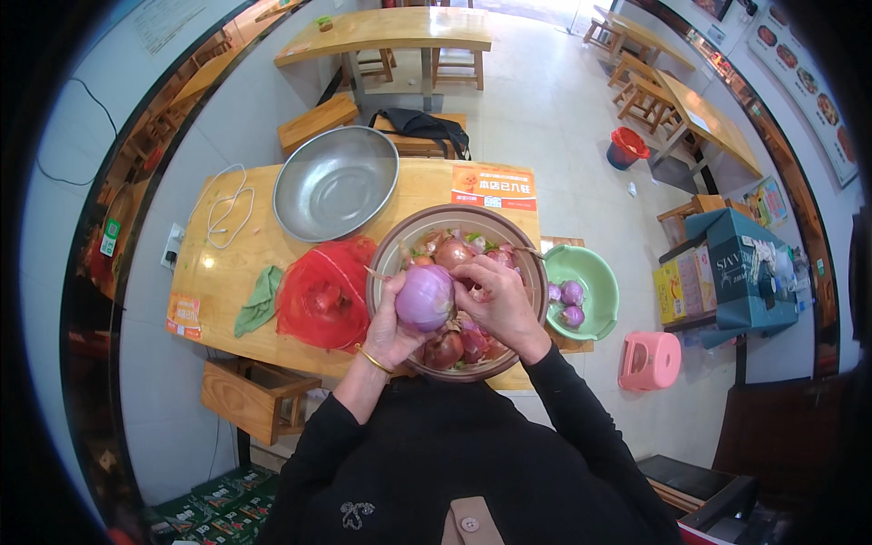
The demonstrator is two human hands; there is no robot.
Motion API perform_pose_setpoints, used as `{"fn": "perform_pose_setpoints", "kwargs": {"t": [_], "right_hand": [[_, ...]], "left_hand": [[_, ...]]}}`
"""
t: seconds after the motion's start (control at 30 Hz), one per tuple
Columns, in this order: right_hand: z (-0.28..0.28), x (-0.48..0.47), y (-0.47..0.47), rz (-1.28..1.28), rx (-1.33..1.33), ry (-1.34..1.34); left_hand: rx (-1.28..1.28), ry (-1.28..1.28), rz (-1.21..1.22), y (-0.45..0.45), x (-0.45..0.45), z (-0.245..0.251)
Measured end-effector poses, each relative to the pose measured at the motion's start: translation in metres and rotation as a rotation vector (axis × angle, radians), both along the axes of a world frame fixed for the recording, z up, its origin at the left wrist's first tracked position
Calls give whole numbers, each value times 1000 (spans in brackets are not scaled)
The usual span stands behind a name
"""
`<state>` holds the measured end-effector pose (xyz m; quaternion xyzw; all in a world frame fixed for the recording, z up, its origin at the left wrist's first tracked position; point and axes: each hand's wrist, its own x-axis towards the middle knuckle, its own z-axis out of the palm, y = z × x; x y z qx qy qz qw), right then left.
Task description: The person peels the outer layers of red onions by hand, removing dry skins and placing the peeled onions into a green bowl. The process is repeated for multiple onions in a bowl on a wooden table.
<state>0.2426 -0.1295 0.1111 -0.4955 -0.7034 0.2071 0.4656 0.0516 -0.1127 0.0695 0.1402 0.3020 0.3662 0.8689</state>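
My left hand (392,335) holds a peeled purple onion (425,298) over a large brown-rimmed basin (535,253). The fingers of my right hand (501,300) are pinched together at the onion's right side; whether a bit of skin is between them cannot be told. Under both hands the basin holds unpeeled red onions (444,349), loose skins and green bits. To the right, a light green plastic basin (605,300) has several small peeled onions (571,293) in it. Left of the big basin lies a red mesh bag (323,296) with things inside.
An empty metal bowl (334,184) stands at the table's back, with a white cable (231,204) and a green cloth (259,301) to its left. A pink plastic stool (650,361) and a lined bucket (627,148) are on the floor at right. Wooden stools adjoin the table.
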Motion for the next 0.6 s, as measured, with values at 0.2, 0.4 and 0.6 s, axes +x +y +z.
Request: {"fn": "perform_pose_setpoints", "kwargs": {"t": [0.2, 0.4, 0.6], "right_hand": [[-33, 9, 10, -221, -180, 194], [-90, 30, 18, -339, -254, -81], [-75, 49, 0, -267, -275, -470]], "left_hand": [[119, -78, -34, 0, -7, -6], [149, -124, -54, -1, -17, -8], [153, -13, 17, 0, -16, -4]]}}
